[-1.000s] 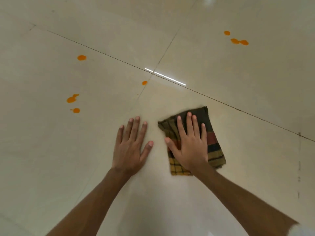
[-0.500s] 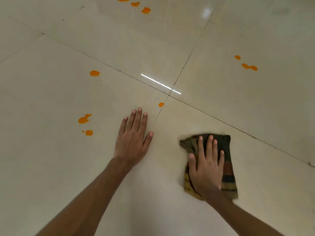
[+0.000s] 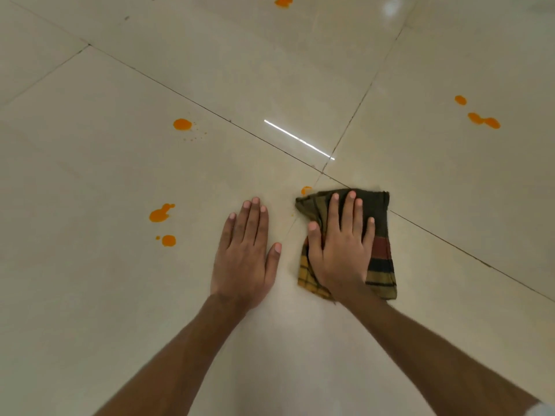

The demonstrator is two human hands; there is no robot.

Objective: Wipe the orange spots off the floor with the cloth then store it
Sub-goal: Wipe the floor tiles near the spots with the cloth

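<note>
A dark checked cloth (image 3: 380,244) with yellow, red and brown stripes lies folded on the cream tile floor. My right hand (image 3: 341,250) presses flat on it with straight fingers. The cloth's top left corner touches a small orange spot (image 3: 305,190) by the tile joint. My left hand (image 3: 244,256) rests flat on the bare floor just left of the cloth. More orange spots show at the left (image 3: 161,214), lower left (image 3: 168,240), upper left (image 3: 182,124), right (image 3: 484,120) and top edge (image 3: 283,0).
Glossy cream tiles (image 3: 90,295) with dark grout lines fill the whole view. A bright light reflection (image 3: 298,140) streaks the floor above the hands. No container or furniture is in sight.
My right hand has pushed the cloth forward and left, up to the small orange spot by the tile joint. My left hand has stayed planted on the floor.
</note>
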